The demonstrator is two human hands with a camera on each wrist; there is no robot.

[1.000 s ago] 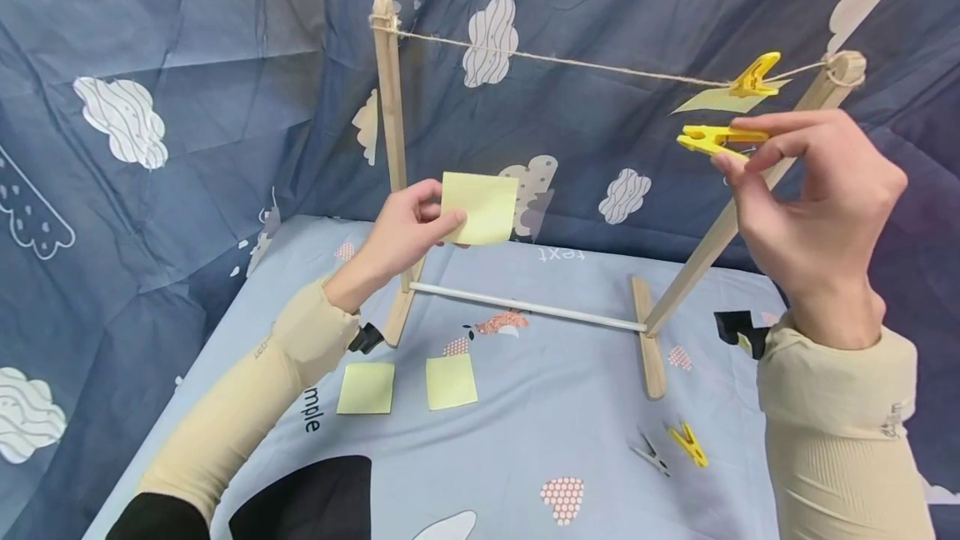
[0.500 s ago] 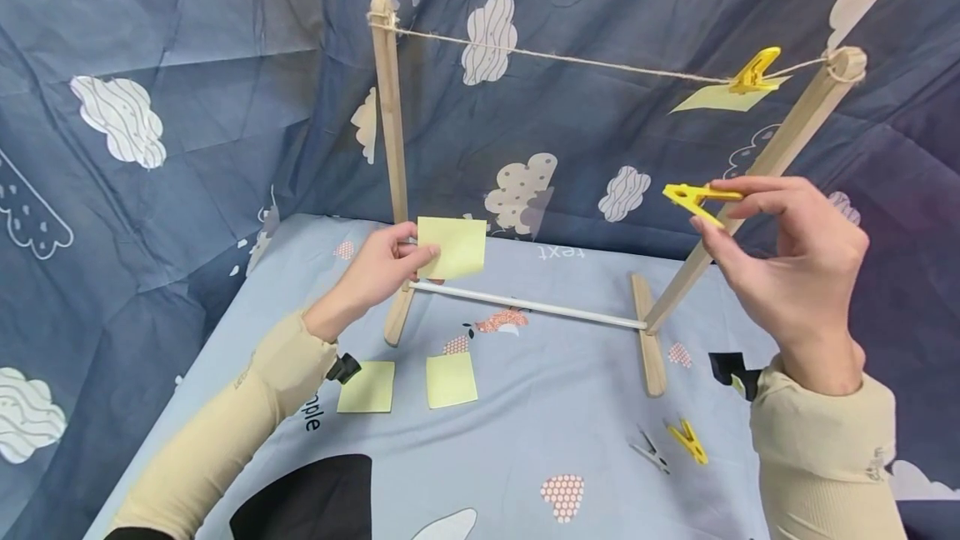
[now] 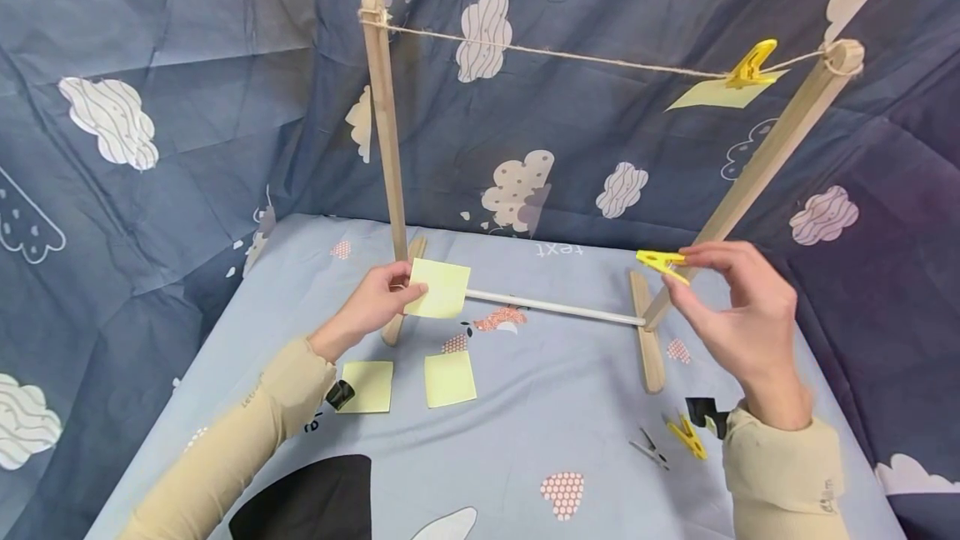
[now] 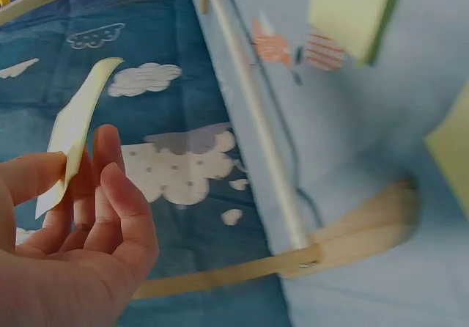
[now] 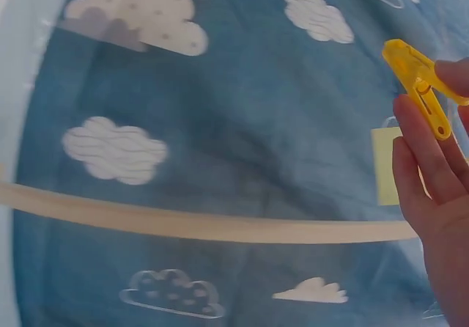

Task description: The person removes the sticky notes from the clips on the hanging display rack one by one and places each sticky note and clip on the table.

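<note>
My left hand (image 3: 374,300) pinches a yellow sticky note (image 3: 441,290) between thumb and fingers, in front of the frame's left post. In the left wrist view the note (image 4: 79,130) is seen nearly edge-on. A yellow clothespin (image 3: 663,265) is held between the thumb and fingertips of my right hand (image 3: 738,319), near the right post. The right wrist view shows that clothespin (image 5: 419,83) pinched by its handles. Above, a twine line (image 3: 555,52) runs between the posts. One more yellow clothespin (image 3: 752,63) clips a sticky note (image 3: 720,94) to it at the right.
Two sticky notes, one left (image 3: 369,386) and one right (image 3: 450,379), lie on the blue cloth. A grey clothespin (image 3: 649,449) and a yellow clothespin (image 3: 687,437) lie at the right. The wooden post (image 3: 780,148) and white bar (image 3: 555,307) belong to the frame.
Both hands have come down from near the line. The left moved down and left with its sticky note; the right moved down and left with its clothespin.
</note>
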